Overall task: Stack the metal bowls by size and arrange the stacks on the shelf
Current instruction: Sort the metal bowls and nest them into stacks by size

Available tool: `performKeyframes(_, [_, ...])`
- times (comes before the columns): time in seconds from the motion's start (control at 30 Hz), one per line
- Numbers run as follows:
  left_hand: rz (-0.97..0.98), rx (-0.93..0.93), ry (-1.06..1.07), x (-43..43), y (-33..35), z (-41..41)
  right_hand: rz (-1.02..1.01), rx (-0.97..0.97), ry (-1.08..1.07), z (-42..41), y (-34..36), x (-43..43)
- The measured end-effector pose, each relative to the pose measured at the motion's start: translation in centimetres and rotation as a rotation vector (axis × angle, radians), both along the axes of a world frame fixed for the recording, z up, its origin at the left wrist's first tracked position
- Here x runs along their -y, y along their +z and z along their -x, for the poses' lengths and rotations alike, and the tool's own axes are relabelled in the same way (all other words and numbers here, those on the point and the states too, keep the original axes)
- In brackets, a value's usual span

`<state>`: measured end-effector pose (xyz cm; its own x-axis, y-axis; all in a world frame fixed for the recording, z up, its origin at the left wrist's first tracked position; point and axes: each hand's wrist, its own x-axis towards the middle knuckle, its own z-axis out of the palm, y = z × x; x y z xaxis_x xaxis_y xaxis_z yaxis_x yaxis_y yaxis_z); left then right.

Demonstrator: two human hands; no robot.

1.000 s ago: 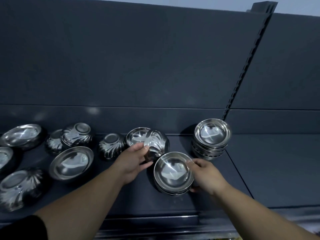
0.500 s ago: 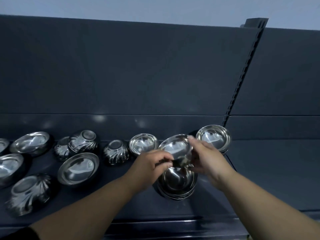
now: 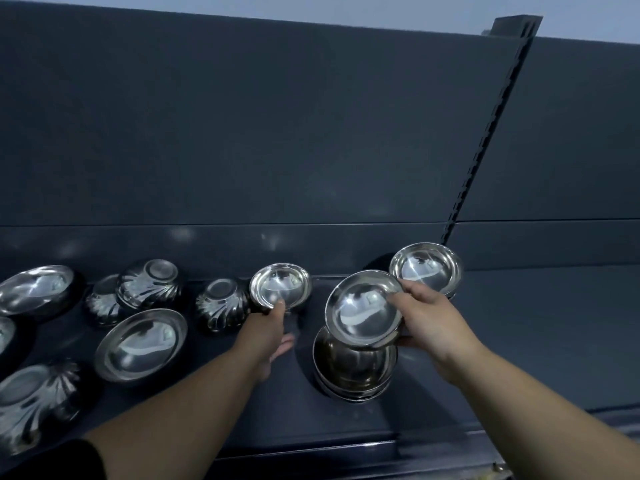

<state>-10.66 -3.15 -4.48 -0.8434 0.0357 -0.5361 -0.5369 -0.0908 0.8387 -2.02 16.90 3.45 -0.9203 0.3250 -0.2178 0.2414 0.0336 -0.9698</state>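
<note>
- Shelf [image 3: 519, 341], dark grey and matt, with a plain panel [image 3: 242, 133] behind it and a slotted post [image 3: 485, 133] rising at your right.
- Your right hand [image 3: 433, 320] grips a bowl [image 3: 363, 313] by its rim, just above a stack [image 3: 353, 375] near the shelf's front.
- The bowl is round and tilted, its mouth tipped toward you.
- Your left hand [image 3: 270, 334] touches the near rim of a small bowl [image 3: 280, 287] by the panel; blur hides whether it grips.
- A rear stack [image 3: 426, 268] stands behind your right hand; loose bowls [image 3: 142, 344] lie at left, some upside down.
</note>
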Motion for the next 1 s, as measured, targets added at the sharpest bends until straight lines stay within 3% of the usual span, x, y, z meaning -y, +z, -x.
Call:
performKeyframes(0.2, [-0.177, 0.129, 0.124, -1.1, 0.1, 2.5, -0.014, 0.001, -0.007, -0.9, -0.2, -0.7])
performKeyframes(0.5, [-0.217, 0.046, 0.121, -1.0, 1.4, 2.0, 0.003, 0.001, -0.048, -2.1, -0.1, -0.9])
performKeyframes(0.73, [-0.074, -0.144, -0.095, 0.9, 5.3, -2.1, 0.018, -0.106, -0.195, -2.5, 1.6, -1.8])
performKeyframes(1.0, [0.168, -0.196, -0.342, 0.9, 7.4, -6.1, 0.030, -0.149, -0.210, -3.1, 3.2, -2.4])
